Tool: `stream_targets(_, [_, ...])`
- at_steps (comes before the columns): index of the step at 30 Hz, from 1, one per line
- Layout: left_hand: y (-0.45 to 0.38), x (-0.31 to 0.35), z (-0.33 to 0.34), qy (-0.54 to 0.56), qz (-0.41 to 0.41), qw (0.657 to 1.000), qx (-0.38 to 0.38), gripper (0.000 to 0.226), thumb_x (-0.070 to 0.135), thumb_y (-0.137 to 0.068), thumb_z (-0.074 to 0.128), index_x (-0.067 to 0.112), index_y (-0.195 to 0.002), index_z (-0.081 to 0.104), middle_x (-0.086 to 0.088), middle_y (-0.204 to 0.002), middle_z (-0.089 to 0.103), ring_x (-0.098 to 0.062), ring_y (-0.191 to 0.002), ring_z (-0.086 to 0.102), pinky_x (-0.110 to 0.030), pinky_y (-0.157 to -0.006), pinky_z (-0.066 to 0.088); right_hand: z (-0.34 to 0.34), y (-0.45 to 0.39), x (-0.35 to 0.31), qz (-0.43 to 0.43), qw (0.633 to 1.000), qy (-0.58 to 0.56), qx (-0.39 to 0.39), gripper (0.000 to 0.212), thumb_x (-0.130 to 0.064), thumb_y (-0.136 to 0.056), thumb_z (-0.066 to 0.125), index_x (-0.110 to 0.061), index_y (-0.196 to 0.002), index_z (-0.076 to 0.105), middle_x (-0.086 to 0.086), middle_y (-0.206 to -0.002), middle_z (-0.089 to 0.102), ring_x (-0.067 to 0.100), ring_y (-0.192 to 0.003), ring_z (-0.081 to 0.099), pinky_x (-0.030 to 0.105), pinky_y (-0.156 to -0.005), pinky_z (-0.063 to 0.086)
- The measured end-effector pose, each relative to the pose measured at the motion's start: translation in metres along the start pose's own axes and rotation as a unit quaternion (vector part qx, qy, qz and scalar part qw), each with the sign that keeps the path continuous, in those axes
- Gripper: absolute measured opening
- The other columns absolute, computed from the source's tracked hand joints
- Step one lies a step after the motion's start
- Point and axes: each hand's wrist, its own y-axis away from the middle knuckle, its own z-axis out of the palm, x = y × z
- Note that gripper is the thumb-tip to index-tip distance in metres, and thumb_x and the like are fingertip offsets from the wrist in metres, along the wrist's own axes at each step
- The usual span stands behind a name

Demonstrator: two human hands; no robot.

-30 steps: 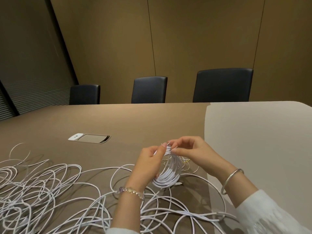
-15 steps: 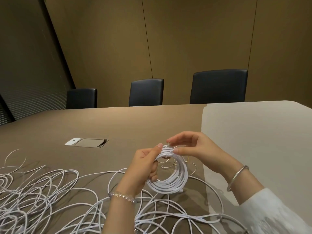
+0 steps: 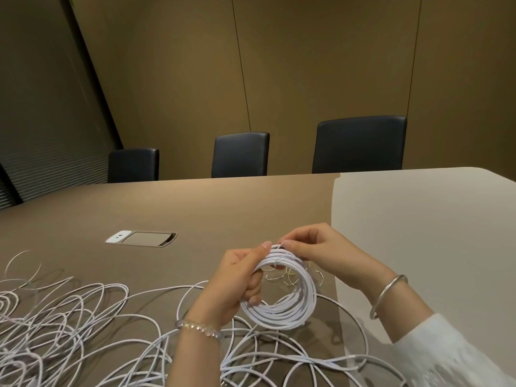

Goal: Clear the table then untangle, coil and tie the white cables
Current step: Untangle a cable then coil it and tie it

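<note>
**Coil now turned flat toward the camera**

On the left, the loose white cables (image 3: 69,325) lie tangled on the bench (image 3: 195,208), as before. The left hand (image 3: 237,286) grips the white coil (image 3: 282,300) at its left side, fingers curled through the ring. The coil, seen nearly edge-on one second ago, now shows its open round face. The right hand (image 3: 318,252) pinches a thin wire tie (image 3: 282,244) at the top of the coil, as earlier.

Across your desk (image 3: 223,208) you face three dark chairs (image 3: 359,145). A closed socket hatch (image 3: 142,239) sits in its top.
</note>
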Motion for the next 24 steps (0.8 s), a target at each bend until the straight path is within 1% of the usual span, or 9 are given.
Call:
stream_targets(2, [0.001, 0.000, -0.001, -0.002, -0.006, 1.000, -0.019, 0.038, 0.043, -0.084, 0.061, 0.008, -0.071, 0.071, 0.002, -0.042, 0.019, -0.011, -0.033, 0.015, -0.017, -0.037, 0.026, -0.003, 0.003, -0.002, 0.002, 1.000, 0.005, -0.029, 0.014, -0.024, -0.094, 0.063, -0.017, -0.093, 0.076, 0.002, -0.083, 0.074, 0.010, -0.071, 0.065, 0.024, -0.070, 0.051])
stream_targets(5, [0.003, 0.000, -0.001, -0.026, -0.024, 0.998, -0.042, 0.056, 0.048, -0.077, 0.065, -0.007, -0.086, 0.065, 0.002, -0.041, 0.021, -0.011, -0.033, 0.016, -0.019, -0.038, 0.025, -0.004, 0.004, -0.006, -0.021, 1.000, 0.021, -0.011, 0.014, -0.021, -0.094, 0.062, -0.015, -0.090, 0.074, -0.001, -0.074, 0.071, 0.009, -0.066, 0.063, 0.022, -0.065, 0.051])
stream_targets(9, [0.002, -0.002, -0.002, -0.038, -0.023, 0.999, -0.028, 0.069, 0.052, -0.074, 0.066, -0.015, -0.090, 0.060, 0.001, -0.041, 0.021, -0.011, -0.033, 0.017, -0.019, -0.037, 0.026, -0.001, 0.002, -0.010, -0.047, 0.996, 0.065, 0.024, 0.013, -0.024, -0.093, 0.064, -0.018, -0.089, 0.074, -0.009, -0.067, 0.067, 0.006, -0.061, 0.061, 0.022, -0.064, 0.053])
stream_targets(12, [0.000, -0.002, -0.002, -0.033, -0.018, 0.999, -0.009, 0.080, 0.055, -0.072, 0.066, -0.021, -0.092, 0.054, 0.003, -0.041, 0.021, -0.011, -0.034, 0.018, -0.020, -0.037, 0.029, -0.001, 0.002, -0.011, -0.047, 0.998, 0.034, 0.039, 0.012, -0.020, -0.093, 0.064, -0.018, -0.089, 0.075, -0.008, -0.066, 0.067, 0.002, -0.059, 0.057, 0.017, -0.061, 0.050])
stream_targets(15, [-0.002, -0.003, -0.001, -0.021, -0.012, 1.000, 0.005, 0.073, 0.057, -0.071, 0.066, -0.013, -0.091, 0.060, 0.003, -0.041, 0.022, -0.011, -0.033, 0.020, -0.019, -0.037, 0.029, -0.002, 0.003, -0.010, -0.038, 0.998, 0.004, 0.042, 0.008, -0.015, -0.090, 0.067, -0.016, -0.097, 0.072, 0.002, -0.070, 0.066, 0.009, -0.062, 0.058, 0.020, -0.063, 0.050])
stream_targets(18, [-0.002, -0.004, 0.000, -0.008, 0.002, 1.000, 0.018, 0.045, 0.054, -0.078, 0.062, 0.011, -0.065, 0.070, 0.002, -0.042, 0.019, -0.010, -0.034, 0.019, -0.019, -0.037, 0.029, -0.002, 0.003, -0.009, -0.028, 0.999, -0.001, 0.029, 0.010, -0.012, -0.089, 0.069, -0.013, -0.098, 0.071, 0.004, -0.071, 0.065, 0.010, -0.062, 0.058, 0.021, -0.062, 0.050])
stream_targets(19, [-0.002, -0.003, 0.000, -0.005, 0.008, 1.000, 0.018, 0.043, 0.053, -0.079, 0.061, 0.015, -0.064, 0.072, 0.002, -0.042, 0.019, -0.010, -0.034, 0.019, -0.019, -0.037, 0.029, -0.001, 0.003, -0.009, -0.028, 0.999, 0.000, 0.030, 0.009, -0.011, -0.089, 0.068, -0.011, -0.097, 0.071, 0.003, -0.070, 0.064, 0.008, -0.061, 0.058, 0.021, -0.061, 0.049])
stream_targets(21, [-0.003, -0.003, 0.001, 0.001, 0.014, 1.000, 0.016, 0.041, 0.052, -0.080, 0.061, 0.016, -0.065, 0.073, 0.003, -0.042, 0.018, -0.010, -0.034, 0.018, -0.019, -0.037, 0.029, 0.000, 0.002, -0.009, -0.029, 0.999, 0.016, 0.036, 0.008, -0.011, -0.089, 0.068, -0.011, -0.096, 0.072, 0.002, -0.072, 0.065, 0.006, -0.062, 0.057, 0.021, -0.062, 0.049])
stream_targets(24, [-0.003, -0.004, 0.001, 0.009, 0.014, 1.000, 0.020, 0.039, 0.052, -0.077, 0.064, 0.014, -0.069, 0.071, 0.003, -0.042, 0.017, -0.010, -0.033, 0.016, -0.018, -0.037, 0.027, 0.000, 0.004, -0.011, -0.037, 0.995, 0.069, 0.055, 0.013, -0.010, -0.088, 0.068, -0.017, -0.098, 0.073, 0.001, -0.085, 0.070, 0.006, -0.073, 0.062, 0.016, -0.069, 0.051])
